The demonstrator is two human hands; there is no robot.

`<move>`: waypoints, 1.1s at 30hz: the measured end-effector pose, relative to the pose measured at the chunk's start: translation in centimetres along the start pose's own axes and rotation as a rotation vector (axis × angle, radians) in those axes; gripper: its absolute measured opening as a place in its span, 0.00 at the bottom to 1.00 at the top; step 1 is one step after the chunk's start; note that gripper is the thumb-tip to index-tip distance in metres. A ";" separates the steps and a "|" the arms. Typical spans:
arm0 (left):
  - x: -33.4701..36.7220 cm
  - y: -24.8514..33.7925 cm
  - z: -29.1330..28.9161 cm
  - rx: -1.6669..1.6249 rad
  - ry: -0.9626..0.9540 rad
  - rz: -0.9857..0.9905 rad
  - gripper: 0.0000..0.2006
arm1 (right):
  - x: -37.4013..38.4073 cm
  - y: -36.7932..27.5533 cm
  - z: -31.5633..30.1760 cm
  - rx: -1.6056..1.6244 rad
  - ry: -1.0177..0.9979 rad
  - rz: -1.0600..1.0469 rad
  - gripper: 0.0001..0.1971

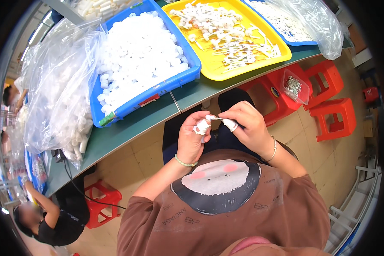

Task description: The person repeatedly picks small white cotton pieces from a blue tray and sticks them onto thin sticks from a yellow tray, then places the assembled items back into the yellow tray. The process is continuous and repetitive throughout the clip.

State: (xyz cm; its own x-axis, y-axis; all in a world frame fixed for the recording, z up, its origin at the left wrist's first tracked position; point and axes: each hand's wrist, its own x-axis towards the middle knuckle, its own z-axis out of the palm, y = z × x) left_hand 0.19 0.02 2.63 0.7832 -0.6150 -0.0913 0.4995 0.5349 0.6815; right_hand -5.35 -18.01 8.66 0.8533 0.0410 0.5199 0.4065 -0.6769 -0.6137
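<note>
Above my lap, my left hand is closed on a small white plastic part, gripping it between thumb and fingers. My right hand pinches a thin metal piece, whose tip meets the white part. Something white shows at the right fingers; whether it is a wrap or a held piece I cannot tell. Beyond my hands, a yellow tray on the bench bears many small white parts with thin wires. To its left, a blue bin is heaped with white plastic caps.
The green bench crosses in front of me. Clear bags of white tubes lie at left, and a blue tray sits far right. Red stools stand right, one bearing a clear box of metal pieces. A co-worker sits lower left.
</note>
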 end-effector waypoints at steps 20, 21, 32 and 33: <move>0.4 -0.2 -0.4 -0.264 0.068 -0.298 0.21 | 7.8 0.6 -3.2 -0.108 0.299 -0.024 0.08; 0.6 -0.7 -0.8 -0.312 0.098 -0.344 0.19 | 10.4 1.7 -4.1 -0.147 0.380 -0.123 0.09; 1.1 -0.8 -1.9 -0.360 0.134 -0.504 0.15 | 12.5 5.5 -9.8 -0.257 -0.174 0.120 0.11; 1.0 -0.8 -1.7 -0.323 0.126 -0.495 0.15 | 12.4 5.5 -9.9 -0.267 -0.186 0.108 0.10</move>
State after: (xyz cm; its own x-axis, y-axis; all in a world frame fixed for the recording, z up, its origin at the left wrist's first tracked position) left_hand 1.19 -0.10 0.77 0.4571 -0.7727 -0.4404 0.8875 0.3639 0.2828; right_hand 4.24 -28.49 17.59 0.9415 0.0753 0.3285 0.2318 -0.8523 -0.4689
